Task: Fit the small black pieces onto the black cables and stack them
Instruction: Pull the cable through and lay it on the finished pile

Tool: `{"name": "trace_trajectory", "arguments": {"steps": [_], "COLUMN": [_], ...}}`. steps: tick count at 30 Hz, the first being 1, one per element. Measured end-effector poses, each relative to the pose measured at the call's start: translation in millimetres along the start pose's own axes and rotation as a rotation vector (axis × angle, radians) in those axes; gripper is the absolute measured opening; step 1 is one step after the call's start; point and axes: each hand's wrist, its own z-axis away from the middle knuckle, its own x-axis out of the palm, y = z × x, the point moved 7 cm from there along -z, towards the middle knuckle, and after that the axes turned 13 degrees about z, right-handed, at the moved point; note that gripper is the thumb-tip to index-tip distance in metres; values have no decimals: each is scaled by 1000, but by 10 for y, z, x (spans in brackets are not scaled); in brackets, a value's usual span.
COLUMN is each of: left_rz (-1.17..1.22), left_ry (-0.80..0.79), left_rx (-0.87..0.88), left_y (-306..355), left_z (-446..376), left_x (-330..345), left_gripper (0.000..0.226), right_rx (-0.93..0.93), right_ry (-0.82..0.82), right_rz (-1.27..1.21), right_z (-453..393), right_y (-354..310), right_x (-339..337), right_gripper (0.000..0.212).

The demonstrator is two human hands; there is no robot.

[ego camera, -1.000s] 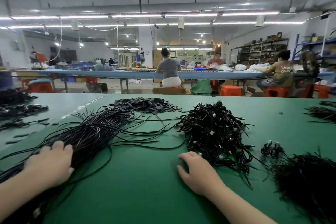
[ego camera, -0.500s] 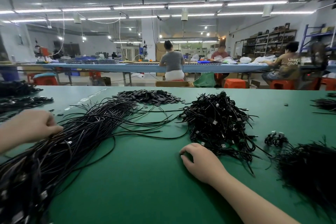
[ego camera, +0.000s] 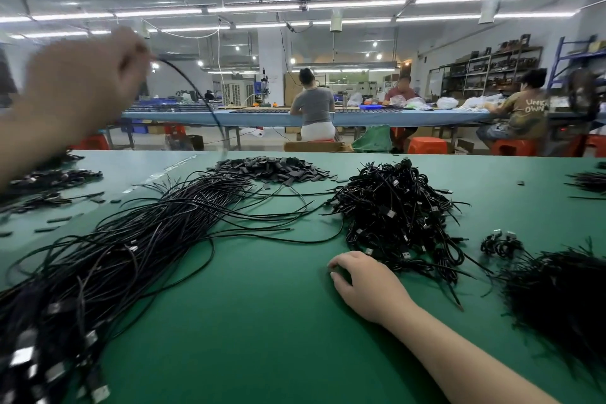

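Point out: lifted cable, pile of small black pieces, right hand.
lifted cable (ego camera: 196, 90), head view, mid-span of the raised strand
pile of small black pieces (ego camera: 272, 167), head view, centre of the heap
right hand (ego camera: 369, 285), head view, back of hand

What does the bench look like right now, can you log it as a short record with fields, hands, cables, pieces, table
left hand: raised, pinching one black cable that trails down toward the table
right hand: resting on the green table, fingers curled, by the tangled cable pile
loose cable bundle: spread across the left of the table
small black pieces: heaped at the far middle
background: people seated at a blue bench
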Motion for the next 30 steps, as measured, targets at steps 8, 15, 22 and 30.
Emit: {"name": "trace_trajectory", "arguments": {"steps": [8, 15, 22, 30], "left_rz": [436, 1110, 955, 964], "left_ry": [-488, -576, -855, -660], "left_rx": [167, -281, -392, -218], "left_y": [1632, 1828, 1320, 1414], "left_z": [506, 776, 1141, 846], "left_x": [1548, 2304, 2539, 2274], "left_gripper": [14, 5, 8, 7], "right_rx": [12, 92, 350, 57], "right_ry": [308, 159, 315, 134], "right_rz": [-861, -727, -403, 56], "right_z": [-18, -33, -14, -80], "right_y": [-26, 430, 1071, 258], "right_x": [-988, -1411, -1474, -1385], "right_gripper": [64, 19, 24, 31]}}
